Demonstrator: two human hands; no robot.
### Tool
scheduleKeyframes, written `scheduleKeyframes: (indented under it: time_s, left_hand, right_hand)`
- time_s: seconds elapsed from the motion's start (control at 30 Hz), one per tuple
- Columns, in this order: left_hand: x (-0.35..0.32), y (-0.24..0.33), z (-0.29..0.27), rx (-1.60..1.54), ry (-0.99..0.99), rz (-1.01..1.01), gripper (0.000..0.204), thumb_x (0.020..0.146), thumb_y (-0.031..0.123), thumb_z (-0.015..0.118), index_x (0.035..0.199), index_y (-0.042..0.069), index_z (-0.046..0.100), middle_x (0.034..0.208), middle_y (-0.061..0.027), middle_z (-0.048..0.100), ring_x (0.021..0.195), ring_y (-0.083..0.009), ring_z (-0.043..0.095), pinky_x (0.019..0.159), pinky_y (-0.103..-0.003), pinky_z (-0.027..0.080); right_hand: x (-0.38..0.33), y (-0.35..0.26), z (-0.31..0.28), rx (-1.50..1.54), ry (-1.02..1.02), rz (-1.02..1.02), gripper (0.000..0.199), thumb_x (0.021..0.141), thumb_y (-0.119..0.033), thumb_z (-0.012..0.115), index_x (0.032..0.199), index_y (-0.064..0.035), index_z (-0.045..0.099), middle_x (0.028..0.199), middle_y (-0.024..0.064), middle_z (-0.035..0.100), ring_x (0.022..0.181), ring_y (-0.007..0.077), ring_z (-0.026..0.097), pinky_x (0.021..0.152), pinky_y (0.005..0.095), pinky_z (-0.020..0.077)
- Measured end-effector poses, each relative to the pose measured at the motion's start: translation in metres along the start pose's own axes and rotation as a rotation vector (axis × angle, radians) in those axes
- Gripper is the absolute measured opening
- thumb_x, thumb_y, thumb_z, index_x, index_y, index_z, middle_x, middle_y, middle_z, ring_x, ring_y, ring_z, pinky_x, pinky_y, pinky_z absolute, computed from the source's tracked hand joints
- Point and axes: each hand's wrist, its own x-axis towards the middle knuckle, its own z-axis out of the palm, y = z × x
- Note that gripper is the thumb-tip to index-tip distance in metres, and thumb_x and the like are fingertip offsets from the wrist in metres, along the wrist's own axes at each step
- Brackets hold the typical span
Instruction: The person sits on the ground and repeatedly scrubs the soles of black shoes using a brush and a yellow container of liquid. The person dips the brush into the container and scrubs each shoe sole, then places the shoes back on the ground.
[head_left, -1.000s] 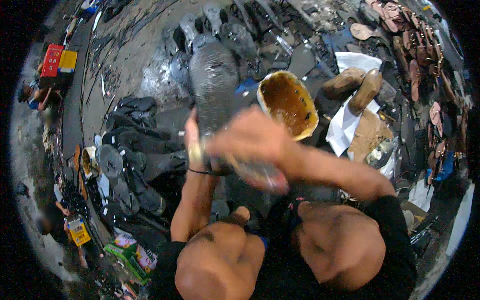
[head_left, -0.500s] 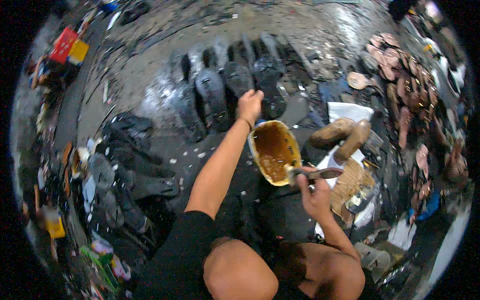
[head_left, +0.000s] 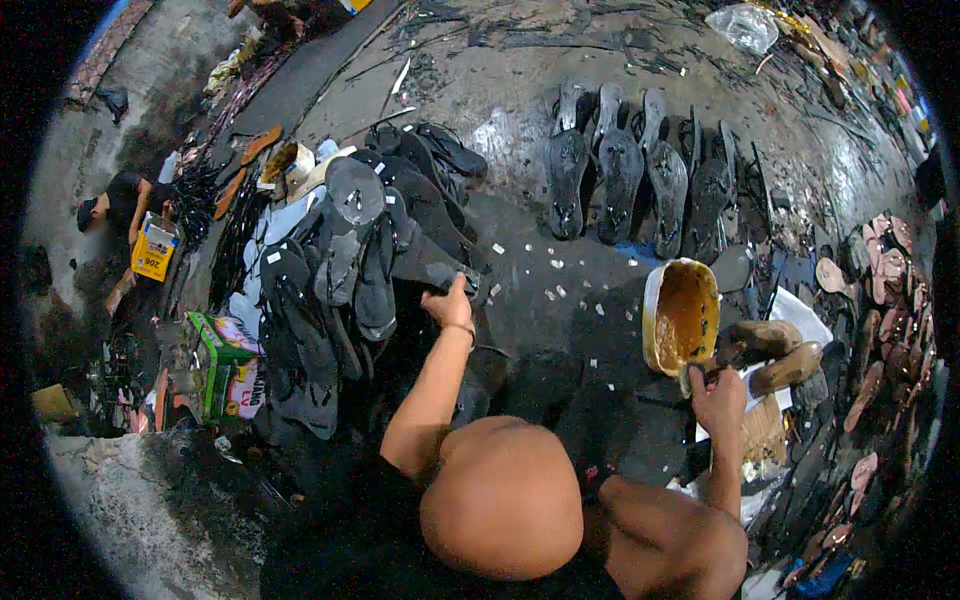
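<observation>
The left hand (head_left: 450, 305) grasps a black sandal (head_left: 432, 268) on the pile, the right hand (head_left: 717, 397) (brush in its grip) beside the glue tin (head_left: 682, 316).

A sandal heap (head_left: 350, 260) lies left of the glue tub (head_left: 680, 315).

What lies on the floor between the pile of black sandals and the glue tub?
Head view: dark wet floor strewn with small white scraps separates the sandal pile from the glue tub.

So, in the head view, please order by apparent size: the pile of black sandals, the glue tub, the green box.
1. pile of black sandals, clearly largest.
2. glue tub and green box look alike; fisheye bending makes ranking unsure.
</observation>
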Motion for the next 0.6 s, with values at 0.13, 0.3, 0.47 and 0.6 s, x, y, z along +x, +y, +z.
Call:
scheduleKeyframes:
  time_s: [0.13,0.3,0.47,0.6]
  left_hand:
    - [-0.061,0.026,-0.027,-0.492,-0.522,-0.358,0.057,0.086,0.014,0.073,0.131,-0.004,0.045,0.121,-0.014,0.061,0.111,-0.0261,0.06,0.097,-0.041,0.048]
    - [-0.106,-0.008,-0.145,0.331,-0.851,0.317,0.06,0.076,0.0,0.069,0.134,-0.002,0.052,0.125,-0.0152,0.061,0.113,-0.0288,0.06,0.098,-0.04,0.048]
    - [-0.108,-0.028,-0.074,0.519,-1.185,0.945,0.064,0.083,0.025,0.077,0.138,0.002,0.052,0.149,-0.0246,0.044,0.144,-0.0397,0.034,0.119,-0.048,0.026]
    - [-0.107,-0.022,-0.022,0.573,-1.273,1.22,0.066,0.086,0.042,0.07,0.136,0.002,0.055,0.157,-0.0264,0.031,0.148,-0.042,0.024,0.12,-0.053,0.02]
  right_hand:
    - [-0.022,-0.001,-0.017,-0.02,-0.039,0.159,0.051,0.089,-0.044,0.069,0.094,0.0061,0.065,0.087,0.0265,0.068,0.084,0.0419,0.068,0.075,0.0497,0.053]
    - [-0.018,-0.018,-0.012,-0.158,-0.071,0.104,0.05,0.087,-0.044,0.07,0.095,0.0054,0.065,0.089,0.0285,0.068,0.087,0.0457,0.067,0.077,0.0529,0.0525]
    - [-0.035,-0.028,-0.031,-0.223,-0.359,0.119,0.038,0.09,-0.038,0.069,0.095,-0.0012,0.069,0.09,0.0196,0.072,0.083,0.0413,0.069,0.076,0.0481,0.0543]
    - [-0.049,-0.017,-0.029,0.371,-0.351,0.036,0.034,0.093,-0.034,0.068,0.103,-0.0013,0.07,0.089,0.0142,0.073,0.083,0.0275,0.07,0.077,0.0408,0.0529]
